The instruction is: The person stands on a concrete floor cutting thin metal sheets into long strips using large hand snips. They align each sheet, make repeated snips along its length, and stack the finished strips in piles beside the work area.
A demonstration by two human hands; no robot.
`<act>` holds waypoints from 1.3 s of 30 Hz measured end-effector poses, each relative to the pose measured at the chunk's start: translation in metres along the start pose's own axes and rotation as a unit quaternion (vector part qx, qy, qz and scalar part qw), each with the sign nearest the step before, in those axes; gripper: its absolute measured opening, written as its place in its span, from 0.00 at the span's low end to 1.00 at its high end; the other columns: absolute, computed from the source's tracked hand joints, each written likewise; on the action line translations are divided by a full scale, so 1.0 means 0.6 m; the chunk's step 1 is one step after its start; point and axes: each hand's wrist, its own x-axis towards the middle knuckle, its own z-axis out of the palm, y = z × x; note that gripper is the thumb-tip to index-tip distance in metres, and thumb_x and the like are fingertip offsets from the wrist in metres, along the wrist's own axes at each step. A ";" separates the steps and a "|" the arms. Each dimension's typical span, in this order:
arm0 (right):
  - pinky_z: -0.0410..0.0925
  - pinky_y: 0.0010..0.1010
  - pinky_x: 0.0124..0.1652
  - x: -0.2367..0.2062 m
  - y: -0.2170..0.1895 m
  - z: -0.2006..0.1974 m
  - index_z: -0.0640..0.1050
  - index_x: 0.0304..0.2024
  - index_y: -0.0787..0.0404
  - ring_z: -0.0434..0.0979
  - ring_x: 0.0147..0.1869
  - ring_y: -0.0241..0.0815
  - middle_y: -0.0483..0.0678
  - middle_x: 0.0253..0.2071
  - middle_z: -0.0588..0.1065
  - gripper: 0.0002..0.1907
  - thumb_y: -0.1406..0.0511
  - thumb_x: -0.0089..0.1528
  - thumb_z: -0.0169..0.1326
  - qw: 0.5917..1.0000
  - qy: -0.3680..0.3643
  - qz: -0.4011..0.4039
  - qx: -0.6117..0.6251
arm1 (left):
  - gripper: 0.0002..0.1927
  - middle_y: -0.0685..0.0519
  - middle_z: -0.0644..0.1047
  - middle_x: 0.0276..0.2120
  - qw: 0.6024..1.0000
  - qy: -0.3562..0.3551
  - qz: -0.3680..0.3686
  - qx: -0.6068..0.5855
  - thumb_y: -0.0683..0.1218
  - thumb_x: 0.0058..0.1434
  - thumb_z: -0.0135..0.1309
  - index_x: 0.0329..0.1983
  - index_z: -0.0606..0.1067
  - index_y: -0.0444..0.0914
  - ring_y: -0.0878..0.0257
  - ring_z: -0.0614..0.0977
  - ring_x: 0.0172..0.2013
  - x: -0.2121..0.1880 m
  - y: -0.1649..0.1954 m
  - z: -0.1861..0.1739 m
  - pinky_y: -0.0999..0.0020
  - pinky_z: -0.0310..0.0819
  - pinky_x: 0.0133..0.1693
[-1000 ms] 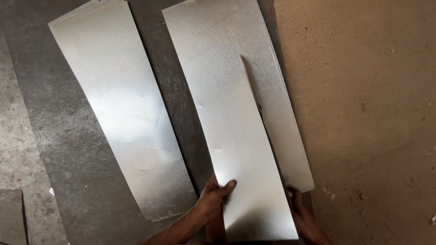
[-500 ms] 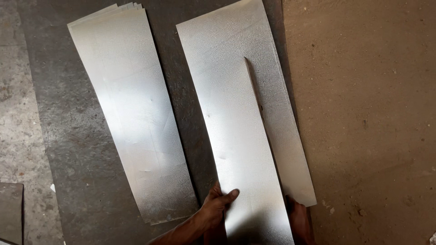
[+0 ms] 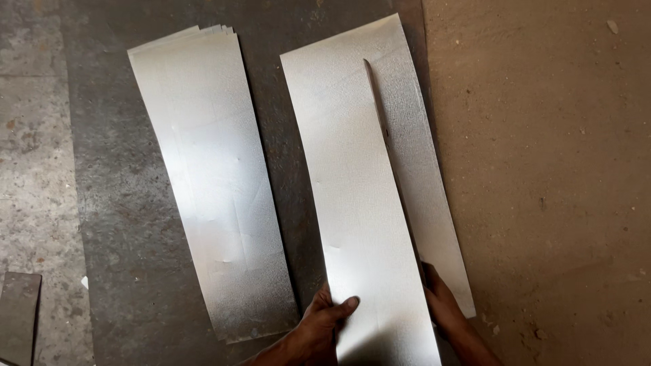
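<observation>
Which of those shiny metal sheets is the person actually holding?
The top sheet of the right-hand pair, gripped by left hand and right hand; the left stack lies untouched.

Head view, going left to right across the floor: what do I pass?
Small dark plate at the edge → stack of metal sheets → left hand → lifted sheet → right hand → brown floor.

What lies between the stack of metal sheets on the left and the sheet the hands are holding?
Head view: only a bare strip of dark floor plate separates the stack from the held sheet.
</observation>
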 end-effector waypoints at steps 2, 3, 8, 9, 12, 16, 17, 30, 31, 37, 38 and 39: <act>0.71 0.42 0.46 0.011 0.012 0.011 0.72 0.53 0.65 0.77 0.45 0.55 0.61 0.42 0.76 0.23 0.53 0.65 0.51 1.000 0.004 0.006 -0.021 | 0.29 0.44 0.81 0.51 0.995 -0.070 0.067 0.022 0.38 0.60 0.59 0.65 0.67 0.39 0.54 0.79 0.56 0.014 -0.005 -0.006 0.47 0.71 0.61; 0.71 0.42 0.46 0.018 0.015 0.015 0.72 0.52 0.65 0.77 0.44 0.55 0.61 0.41 0.76 0.23 0.53 0.66 0.51 1.000 0.004 0.006 -0.030 | 0.29 0.43 0.80 0.51 0.996 -0.065 0.061 0.019 0.38 0.60 0.59 0.64 0.67 0.39 0.53 0.79 0.57 0.019 -0.011 -0.009 0.46 0.69 0.62; 0.71 0.43 0.44 0.024 -0.004 0.023 0.72 0.50 0.66 0.78 0.41 0.54 0.61 0.38 0.77 0.22 0.53 0.66 0.51 0.999 -0.007 0.007 -0.045 | 0.31 0.48 0.80 0.56 0.999 0.020 -0.020 0.045 0.38 0.57 0.57 0.64 0.68 0.45 0.58 0.75 0.63 0.027 -0.014 -0.007 0.46 0.58 0.66; 0.71 0.43 0.43 0.018 -0.016 0.021 0.73 0.49 0.66 0.78 0.40 0.54 0.61 0.38 0.77 0.22 0.53 0.66 0.51 0.999 -0.004 -0.001 -0.035 | 0.30 0.47 0.80 0.55 0.999 0.019 -0.017 0.045 0.38 0.57 0.58 0.64 0.68 0.44 0.57 0.75 0.63 0.023 -0.007 -0.003 0.45 0.58 0.66; 0.71 0.43 0.42 0.007 -0.072 -0.001 0.73 0.48 0.66 0.78 0.38 0.54 0.61 0.36 0.77 0.22 0.53 0.66 0.51 0.999 0.015 -0.046 0.008 | 0.30 0.47 0.80 0.54 0.999 0.019 -0.010 0.029 0.38 0.58 0.58 0.64 0.67 0.43 0.55 0.74 0.63 -0.003 0.015 0.018 0.44 0.58 0.66; 0.71 0.44 0.40 0.067 -0.161 -0.022 0.74 0.46 0.67 0.78 0.36 0.54 0.61 0.34 0.77 0.22 0.53 0.66 0.51 0.992 0.029 -0.118 0.024 | 0.31 0.49 0.80 0.53 0.999 0.019 -0.025 -0.019 0.39 0.56 0.59 0.64 0.68 0.44 0.55 0.74 0.62 -0.057 0.027 0.034 0.45 0.60 0.65; 0.71 0.44 0.40 0.078 -0.171 -0.024 0.74 0.45 0.67 0.78 0.35 0.54 0.61 0.33 0.77 0.22 0.53 0.66 0.51 0.992 0.032 -0.122 0.010 | 0.32 0.50 0.80 0.54 0.999 0.018 -0.021 -0.031 0.39 0.55 0.59 0.64 0.68 0.44 0.56 0.74 0.62 -0.059 0.030 0.035 0.47 0.60 0.65; 0.72 0.45 0.34 0.078 -0.157 0.036 0.76 0.39 0.69 0.78 0.27 0.54 0.61 0.26 0.77 0.22 0.53 0.67 0.51 0.960 0.173 -0.149 -0.164 | 0.28 0.47 0.83 0.43 0.938 0.054 0.309 0.144 0.45 0.59 0.62 0.61 0.70 0.31 0.59 0.84 0.43 -0.030 0.029 -0.048 0.63 0.82 0.46; 0.72 0.46 0.34 0.063 -0.149 0.039 0.76 0.39 0.69 0.78 0.27 0.54 0.61 0.25 0.77 0.22 0.53 0.67 0.51 0.952 0.180 -0.147 -0.197 | 0.31 0.47 0.83 0.40 0.930 0.090 0.321 0.155 0.46 0.58 0.62 0.63 0.69 0.31 0.60 0.84 0.38 -0.031 0.052 -0.071 0.65 0.83 0.41; 0.74 0.42 0.26 -0.034 -0.073 0.062 0.73 0.42 0.69 0.81 0.24 0.53 0.60 0.23 0.79 0.36 0.41 0.59 0.56 0.895 0.143 -0.021 -0.423 | 0.40 0.34 0.81 0.44 0.896 0.264 0.261 0.243 0.46 0.64 0.61 0.75 0.57 0.31 0.46 0.79 0.37 -0.058 0.131 -0.269 0.49 0.78 0.41; 0.75 0.41 0.28 -0.042 -0.060 0.064 0.74 0.42 0.68 0.82 0.26 0.52 0.60 0.24 0.80 0.37 0.39 0.58 0.58 0.881 0.141 -0.022 -0.451 | 0.38 0.39 0.81 0.47 0.896 0.250 0.294 0.217 0.46 0.61 0.61 0.71 0.60 0.31 0.52 0.81 0.44 -0.055 0.134 -0.295 0.55 0.79 0.47; 0.75 0.41 0.31 -0.048 -0.047 0.064 0.76 0.40 0.64 0.82 0.28 0.52 0.58 0.27 0.80 0.34 0.39 0.57 0.57 0.874 0.169 -0.062 -0.452 | 0.37 0.44 0.81 0.51 0.895 0.233 0.328 0.194 0.46 0.58 0.61 0.68 0.62 0.31 0.57 0.83 0.50 -0.055 0.131 -0.318 0.62 0.80 0.53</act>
